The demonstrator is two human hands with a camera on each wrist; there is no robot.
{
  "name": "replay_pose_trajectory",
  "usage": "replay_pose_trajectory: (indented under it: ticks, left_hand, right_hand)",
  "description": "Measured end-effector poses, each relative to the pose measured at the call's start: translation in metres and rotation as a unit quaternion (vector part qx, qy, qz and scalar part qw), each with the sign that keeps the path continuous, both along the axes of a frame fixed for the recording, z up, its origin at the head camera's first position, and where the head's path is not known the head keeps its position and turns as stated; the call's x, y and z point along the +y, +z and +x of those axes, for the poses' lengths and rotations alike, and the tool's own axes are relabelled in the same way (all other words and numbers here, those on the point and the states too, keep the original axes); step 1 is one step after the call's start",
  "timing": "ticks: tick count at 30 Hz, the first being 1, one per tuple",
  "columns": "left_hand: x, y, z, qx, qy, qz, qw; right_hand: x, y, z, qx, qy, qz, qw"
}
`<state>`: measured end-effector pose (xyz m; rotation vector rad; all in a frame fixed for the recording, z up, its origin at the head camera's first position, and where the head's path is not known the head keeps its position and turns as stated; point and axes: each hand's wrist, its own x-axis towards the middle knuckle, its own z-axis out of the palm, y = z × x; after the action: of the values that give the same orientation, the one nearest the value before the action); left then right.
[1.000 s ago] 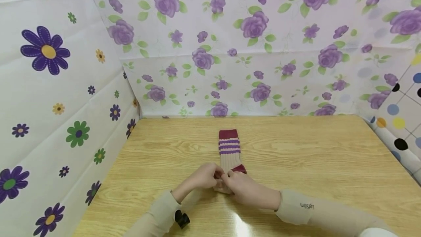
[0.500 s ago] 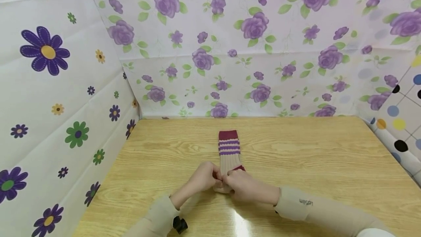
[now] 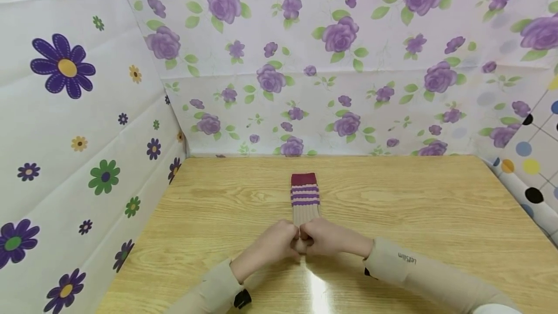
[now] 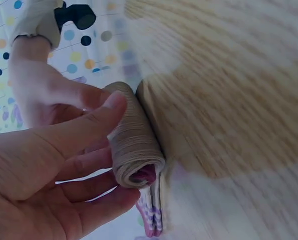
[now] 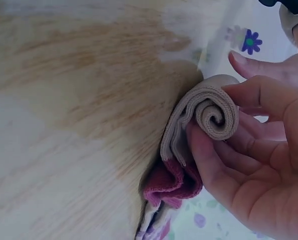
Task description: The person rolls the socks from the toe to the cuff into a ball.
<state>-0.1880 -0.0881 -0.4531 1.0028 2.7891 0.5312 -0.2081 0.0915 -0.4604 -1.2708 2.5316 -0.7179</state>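
A beige ribbed pair of socks, with purple stripes and a maroon cuff, lies stacked on the table, cuff end away from me. The near end is wound into a tight roll. My left hand grips one side of that roll, thumb on top and fingers under it in the left wrist view. From the other side my right hand pinches the roll, its spiral end showing between thumb and fingers. Beyond the roll a maroon heel bunches up in the right wrist view; the right hand covers it in the head view.
The wood-grain table runs back to a rose-patterned cloth wall. A flower-print sheet stands at the left and a dotted one at the right. Small black devices sit at the wrists.
Both hands have turned and drawn level with each other, knuckles nearly meeting over the roll. The maroon heel, visible earlier in the head view, is now behind the right hand.
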Motion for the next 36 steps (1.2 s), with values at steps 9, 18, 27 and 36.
replay_pose_trajectory:
  ticks: [9, 18, 27, 36]
  left_hand:
    - [0.003, -0.004, -0.005, 0.058, -0.032, -0.039, 0.9970]
    - [0.000, -0.004, -0.017, -0.018, -0.035, -0.001, 0.9992]
    - [-0.006, -0.004, -0.034, -0.075, -0.044, 0.014, 0.9961]
    - [-0.002, 0.005, -0.035, -0.098, -0.064, 0.011, 0.9930]
  right_hand:
    - [0.001, 0.000, -0.001, -0.019, -0.008, -0.006, 1.000]
    - [0.004, -0.001, -0.002, -0.040, -0.038, -0.012, 0.998]
    - [0.005, -0.003, -0.002, 0.018, -0.071, 0.021, 0.997]
    - [0.007, -0.005, 0.002, 0.053, -0.084, -0.002, 0.995]
